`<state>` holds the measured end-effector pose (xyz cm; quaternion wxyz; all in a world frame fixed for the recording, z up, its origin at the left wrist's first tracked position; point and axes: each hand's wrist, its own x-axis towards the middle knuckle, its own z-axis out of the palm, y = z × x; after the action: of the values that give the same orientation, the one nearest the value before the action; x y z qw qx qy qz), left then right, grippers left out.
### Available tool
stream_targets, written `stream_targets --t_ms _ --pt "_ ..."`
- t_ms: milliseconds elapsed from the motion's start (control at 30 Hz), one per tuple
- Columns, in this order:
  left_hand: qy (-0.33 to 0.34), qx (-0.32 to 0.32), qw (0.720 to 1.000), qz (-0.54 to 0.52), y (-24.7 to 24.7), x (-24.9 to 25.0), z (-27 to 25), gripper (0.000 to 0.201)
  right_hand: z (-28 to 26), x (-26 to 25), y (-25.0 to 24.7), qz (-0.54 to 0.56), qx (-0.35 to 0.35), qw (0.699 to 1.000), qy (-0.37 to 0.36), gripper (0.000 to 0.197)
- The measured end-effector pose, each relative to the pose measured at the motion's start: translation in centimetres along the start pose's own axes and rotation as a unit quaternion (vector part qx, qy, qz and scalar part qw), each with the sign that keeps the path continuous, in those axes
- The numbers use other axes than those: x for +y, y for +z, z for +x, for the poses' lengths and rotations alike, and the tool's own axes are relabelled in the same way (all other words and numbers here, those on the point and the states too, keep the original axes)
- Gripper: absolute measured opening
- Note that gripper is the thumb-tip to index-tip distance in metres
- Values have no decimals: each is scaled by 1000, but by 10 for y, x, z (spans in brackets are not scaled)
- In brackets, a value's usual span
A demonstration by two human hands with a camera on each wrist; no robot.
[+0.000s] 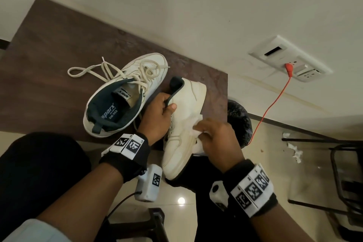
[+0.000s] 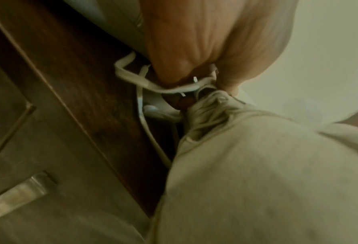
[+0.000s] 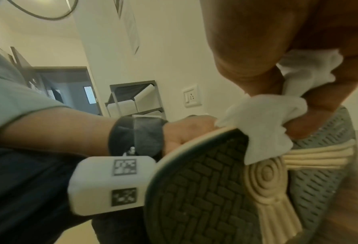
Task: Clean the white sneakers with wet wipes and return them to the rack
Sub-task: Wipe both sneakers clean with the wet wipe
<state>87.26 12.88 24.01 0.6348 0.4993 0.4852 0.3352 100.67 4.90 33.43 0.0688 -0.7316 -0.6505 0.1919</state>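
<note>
My left hand (image 1: 161,112) grips one white sneaker (image 1: 184,124) by its dark collar, fingers inside the opening and thumb on the outer side; the shoe lies on its side, toe towards me. My right hand (image 1: 214,139) pinches a crumpled white wet wipe (image 1: 196,131) against the sneaker's sole edge. In the right wrist view the wipe (image 3: 261,125) sits on the rim of the patterned sole (image 3: 211,189). In the left wrist view the toe (image 2: 267,181) fills the frame, my left hand (image 2: 211,49) at the laces (image 2: 132,77). The second sneaker (image 1: 125,94) stands upright on the brown table (image 1: 49,65), laces loose.
A black-lined bin (image 1: 239,122) stands on the floor right of the table. An orange cable (image 1: 273,104) runs to a wall socket (image 1: 290,59). Used wipes (image 1: 294,149) lie on the floor beside a dark metal frame (image 1: 341,173). A shoe rack (image 3: 136,99) stands at the wall behind.
</note>
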Motion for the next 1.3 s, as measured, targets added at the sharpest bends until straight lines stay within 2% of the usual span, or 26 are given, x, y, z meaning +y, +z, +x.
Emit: stream_targets --t_ms 100,200,367,500,633,833,933,1000,1100,1167,1233,1300 --pt "-17 13 999 -32 1 1 -1 14 -24 -6 2 7 6 998 -57 20" --pt "-22 27 999 -39 1 2 -2 15 -40 -16 8 8 -25 996 -88 17" --pt "-20 36 997 -59 3 3 -2 13 -20 -13 12 -21 38 998 -37 17" --pt "-18 45 996 -69 5 3 -2 13 18 -8 7 -25 35 999 24 21" --pt "-18 59 995 -76 6 2 1 15 15 -11 3 -49 -11 999 -3 22" --pt "3 69 996 -49 10 3 2 12 -43 -20 8 -26 -5 995 -95 24" --pt "-13 89 993 -72 8 2 4 20 -45 -22 15 -19 -3 996 -86 20" --pt "-22 97 992 -84 6 2 6 26 -30 -16 15 -28 34 998 -54 22" --pt "-20 79 993 -87 6 2 6 23 -3 -9 7 -42 91 995 -3 20" --pt "-9 49 997 -67 4 2 3 27 13 -6 1 -56 97 994 7 19" --pt "18 0 1000 -17 0 0 0 43 25 -1 -2 -67 89 994 18 20" --pt "45 -36 995 76 -4 -4 -4 59 31 6 -5 -62 88 993 36 22"
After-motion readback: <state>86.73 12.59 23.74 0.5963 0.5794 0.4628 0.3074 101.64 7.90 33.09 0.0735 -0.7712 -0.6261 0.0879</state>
